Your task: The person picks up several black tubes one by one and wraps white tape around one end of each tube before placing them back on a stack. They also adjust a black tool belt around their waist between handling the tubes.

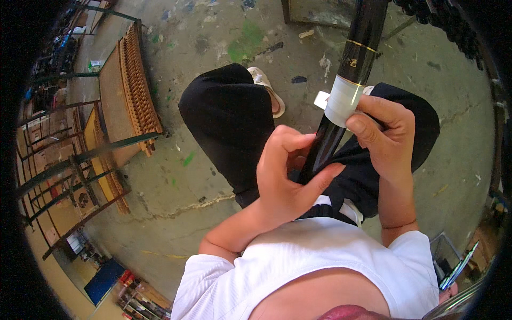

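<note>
A thick glossy black pole (368, 32) with thin gold rings and a gold mark slants up between my knees to the top of the view. Round its lower part sits a translucent white band (343, 101), which looks like film or tape. My left hand (282, 181) grips the pole below the band, thumb on the near side and fingers curled behind. My right hand (386, 133) pinches the band's right side between thumb and forefinger; its other fingers are partly hidden. A small white tab (321, 100) sticks out at the band's left.
Left of me stands a dark metal rack (80, 160) beside a brown board with a notched edge (136, 85). Many black poles (442, 24) lie side by side at the upper right. A metal frame (320, 13) stands ahead on the paint-stained concrete floor (202, 32).
</note>
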Motion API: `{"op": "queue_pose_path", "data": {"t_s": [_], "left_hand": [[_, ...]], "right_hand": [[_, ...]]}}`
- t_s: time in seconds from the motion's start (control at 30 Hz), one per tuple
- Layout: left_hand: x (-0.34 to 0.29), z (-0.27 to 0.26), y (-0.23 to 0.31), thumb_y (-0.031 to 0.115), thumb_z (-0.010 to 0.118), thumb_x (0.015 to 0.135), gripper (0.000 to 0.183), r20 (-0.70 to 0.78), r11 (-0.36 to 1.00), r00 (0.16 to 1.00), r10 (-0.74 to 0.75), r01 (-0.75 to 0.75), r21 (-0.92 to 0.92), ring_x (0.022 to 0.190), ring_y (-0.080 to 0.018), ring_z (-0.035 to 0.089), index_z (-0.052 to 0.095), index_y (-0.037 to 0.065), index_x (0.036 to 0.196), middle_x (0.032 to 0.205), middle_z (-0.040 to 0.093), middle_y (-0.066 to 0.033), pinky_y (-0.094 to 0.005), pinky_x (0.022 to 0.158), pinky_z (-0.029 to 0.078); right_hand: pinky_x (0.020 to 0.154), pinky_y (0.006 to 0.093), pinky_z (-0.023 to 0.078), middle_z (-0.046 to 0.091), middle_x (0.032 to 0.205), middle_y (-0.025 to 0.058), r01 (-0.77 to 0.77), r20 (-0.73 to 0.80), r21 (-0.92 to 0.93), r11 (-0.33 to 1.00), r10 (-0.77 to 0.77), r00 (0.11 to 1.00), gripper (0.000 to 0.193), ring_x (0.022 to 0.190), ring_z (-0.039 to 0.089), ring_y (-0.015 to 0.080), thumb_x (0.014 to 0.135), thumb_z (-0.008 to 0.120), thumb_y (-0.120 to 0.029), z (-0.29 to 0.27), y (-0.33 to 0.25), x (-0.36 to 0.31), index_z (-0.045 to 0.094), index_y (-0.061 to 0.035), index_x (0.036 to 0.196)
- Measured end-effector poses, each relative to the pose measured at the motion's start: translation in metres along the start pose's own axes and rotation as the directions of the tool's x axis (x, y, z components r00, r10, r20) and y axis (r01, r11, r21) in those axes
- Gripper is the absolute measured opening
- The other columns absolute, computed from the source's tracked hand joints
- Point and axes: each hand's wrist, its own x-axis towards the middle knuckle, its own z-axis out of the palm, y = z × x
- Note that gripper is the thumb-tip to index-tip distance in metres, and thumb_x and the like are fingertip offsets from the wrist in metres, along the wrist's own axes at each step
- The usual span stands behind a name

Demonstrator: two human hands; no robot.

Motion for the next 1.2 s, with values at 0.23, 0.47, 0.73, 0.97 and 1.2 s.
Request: {"op": "queue_pose_path", "data": {"t_s": [0.23, 0.47, 0.73, 0.97, 1.2], "left_hand": [[0.008, -0.001, 0.023, 0.024, 0.073, 0.083, 0.053, 0.289, 0.868, 0.896, -0.338, 0.415, -0.272, 0.067, -0.0193, 0.061, 0.043, -0.001, 0.118, 0.099, 0.058, -0.0155, -0.0273, 0.053, 0.051], [0.014, 0.001, 0.016, 0.021, 0.073, 0.083, 0.061, 0.226, 0.913, 0.956, -0.188, 0.254, -0.318, 0.062, -0.0154, 0.060, 0.038, -0.001, 0.127, 0.097, 0.056, -0.0156, -0.0249, 0.049, 0.047], [0.019, 0.004, 0.037, 0.022, 0.074, 0.078, 0.065, 0.134, 0.971, 0.979, -0.151, 0.121, 0.207, 0.074, -0.0148, 0.059, 0.037, 0.000, 0.126, 0.107, 0.050, -0.0130, -0.0261, 0.060, 0.050], [0.011, -0.013, 0.006, 0.019, 0.079, 0.075, 0.063, 0.256, 0.999, 0.966, -0.038, 0.045, -0.021, 0.071, -0.0130, 0.059, 0.042, -0.002, 0.122, 0.102, 0.054, -0.0181, -0.0241, 0.060, 0.052], [0.009, 0.006, 0.028, 0.044, 0.060, 0.089, 0.070, 0.171, 0.949, 0.935, -0.311, 0.296, 0.108, 0.055, -0.0094, 0.052, 0.033, -0.004, 0.133, 0.093, 0.058, -0.0146, -0.0209, 0.047, 0.043]], "right_hand": [[0.073, 0.0214, 0.050, 0.069, 0.091, 0.0060, 0.130, 0.140, 0.183, 0.974, -0.157, 0.978, 0.029, 0.082, 0.062, 0.0088, 0.079, 0.069, -0.003, -0.015, 0.018, 0.006, 0.067, 0.0049, 0.107], [0.054, 0.0182, 0.034, 0.062, 0.075, 0.0002, 0.001, 0.081, 0.150, 0.989, -0.013, 0.997, 0.039, 0.063, 0.047, 0.0015, 0.082, 0.072, -0.021, -0.015, 0.007, 0.005, 0.065, 0.0069, 0.109], [0.065, 0.0199, 0.042, 0.066, 0.085, 0.0037, 0.073, 0.008, 0.095, 0.993, -0.074, 0.997, 0.031, 0.074, 0.055, 0.0055, 0.083, 0.070, -0.015, -0.016, 0.004, 0.008, 0.067, 0.0047, 0.107], [0.077, 0.0216, 0.050, 0.069, 0.100, 0.0098, 0.161, 0.126, 0.196, 0.967, -0.187, 0.974, 0.033, 0.088, 0.063, 0.0100, 0.078, 0.071, -0.004, -0.024, 0.005, 0.009, 0.066, 0.0056, 0.109], [0.074, 0.0226, 0.049, 0.069, 0.093, 0.0051, 0.053, 0.038, 0.185, 0.981, -0.062, 0.997, 0.027, 0.084, 0.060, 0.0075, 0.080, 0.072, -0.010, -0.026, 0.009, 0.014, 0.068, 0.0041, 0.103]]}}
